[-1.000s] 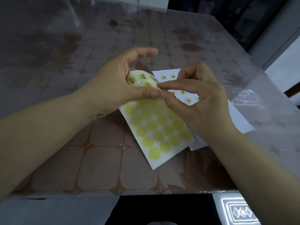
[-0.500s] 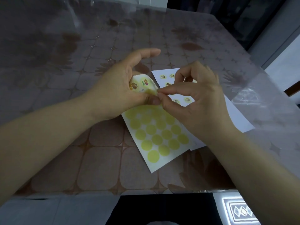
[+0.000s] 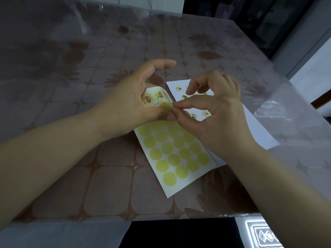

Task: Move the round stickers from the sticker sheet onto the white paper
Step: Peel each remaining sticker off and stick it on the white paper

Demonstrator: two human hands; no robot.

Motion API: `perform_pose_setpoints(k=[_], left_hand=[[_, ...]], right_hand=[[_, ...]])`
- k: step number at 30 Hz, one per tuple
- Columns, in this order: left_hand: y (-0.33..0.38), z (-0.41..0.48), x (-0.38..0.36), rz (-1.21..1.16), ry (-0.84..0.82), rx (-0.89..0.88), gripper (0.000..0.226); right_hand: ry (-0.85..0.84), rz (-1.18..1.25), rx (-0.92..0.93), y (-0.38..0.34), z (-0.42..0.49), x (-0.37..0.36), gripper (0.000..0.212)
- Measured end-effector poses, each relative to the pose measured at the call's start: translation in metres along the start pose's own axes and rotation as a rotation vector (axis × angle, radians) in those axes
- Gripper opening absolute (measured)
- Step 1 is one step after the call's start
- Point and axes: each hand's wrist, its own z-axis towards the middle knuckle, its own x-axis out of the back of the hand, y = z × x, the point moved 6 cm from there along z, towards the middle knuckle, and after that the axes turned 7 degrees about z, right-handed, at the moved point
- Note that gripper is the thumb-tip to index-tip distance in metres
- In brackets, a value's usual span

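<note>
brown patterned table (image 3: 107,185) under clear plastic carries the sticker sheet (image 3: 179,158), whose near end lies flat and shows rows of plain yellow circles. white paper (image 3: 258,129) lies just beyond and to the right of the sheet, partly under its right edge, with several cartoon stickers (image 3: 179,88) on it. left hand (image 3: 129,108) grips the sheet's far end and curls it upward. right hand (image 3: 220,122), above the sheet's right side, pinches one round sticker (image 3: 166,106) between thumb and forefinger at that curled end.
</note>
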Motion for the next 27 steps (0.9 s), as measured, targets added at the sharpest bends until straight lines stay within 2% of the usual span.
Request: perform_pose_setpoints(k=[7,9,12,15,18,20,24,27], left_hand=[[-0.003,0.0,-0.001,-0.002,-0.012,-0.019,0.077],[-0.002,0.0,0.0,-0.016,-0.009,-0.031,0.08],[-0.001,0.0,0.004,-0.086,0.026,-0.023,0.075],[-0.001,0.0,0.008,-0.117,0.055,-0.034,0.071],[-0.001,0.001,0.009,-0.126,0.045,-0.069,0.069],[-0.002,0.003,0.01,-0.116,0.051,-0.098,0.06],[-0.003,0.004,0.01,-0.079,0.075,-0.134,0.033],[-0.002,0.003,0.011,-0.011,0.106,-0.161,0.029]], right_hand=[[0.02,-0.049,0.06,-0.003,0.0,-0.002,0.017],[0.01,0.034,-0.021,0.001,0.001,-0.002,0.015],[-0.038,0.295,-0.313,0.017,0.001,-0.001,0.004],[-0.049,0.43,-0.439,0.025,0.002,0.001,0.012],[-0.095,0.711,-0.57,0.028,-0.004,-0.008,0.006],[-0.137,0.826,-0.583,0.027,-0.006,-0.013,0.013],[-0.163,0.87,-0.567,0.024,-0.004,-0.014,0.021],[-0.151,0.845,-0.556,0.023,-0.003,-0.013,0.028]])
